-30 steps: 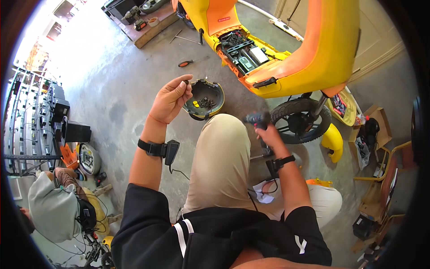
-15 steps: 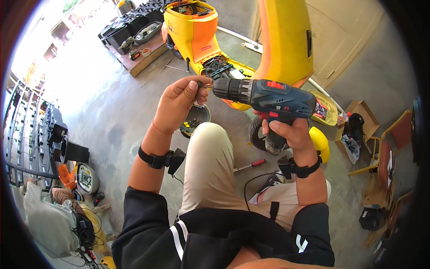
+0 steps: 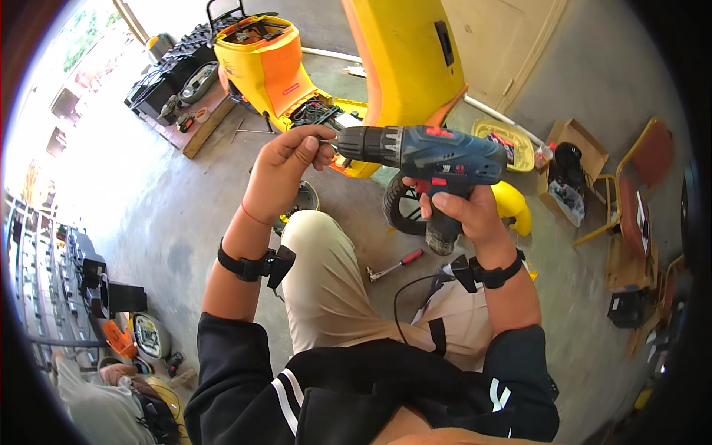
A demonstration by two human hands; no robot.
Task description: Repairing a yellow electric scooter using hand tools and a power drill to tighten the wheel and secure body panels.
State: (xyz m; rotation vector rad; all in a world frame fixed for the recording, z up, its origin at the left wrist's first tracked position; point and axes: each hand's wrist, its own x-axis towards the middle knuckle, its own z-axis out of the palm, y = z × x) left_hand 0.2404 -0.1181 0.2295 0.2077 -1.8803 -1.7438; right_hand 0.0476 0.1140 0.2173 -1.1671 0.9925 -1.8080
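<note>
A blue and black cordless drill (image 3: 452, 156) is held level in front of me, its chuck to the left. My right hand (image 3: 478, 211) wraps its grip, with fingers by the red trigger. At the tip of the chuck my left hand (image 3: 291, 165) is closed in a pinch. The bit or small fastener between its fingertips is mostly hidden. Beyond the drill stands a yellow and orange scooter (image 3: 285, 74) with wiring exposed in its floor. Behind my left wrist is a partly hidden round container (image 3: 308, 196).
A red-handled tool (image 3: 400, 263) lies on the floor by my knee. To the right are a yellow basket (image 3: 523, 158), an open cardboard box (image 3: 597, 141) and a brown chair (image 3: 639, 222). A low wooden platform (image 3: 211, 122) bears dark parts at the far left. Metal racking (image 3: 44, 274) stands at left.
The view has swung right, so the scooter and floor objects sit differently. The small dark piece seen at my left fingertips is now covered. My right hand still holds the drill.
</note>
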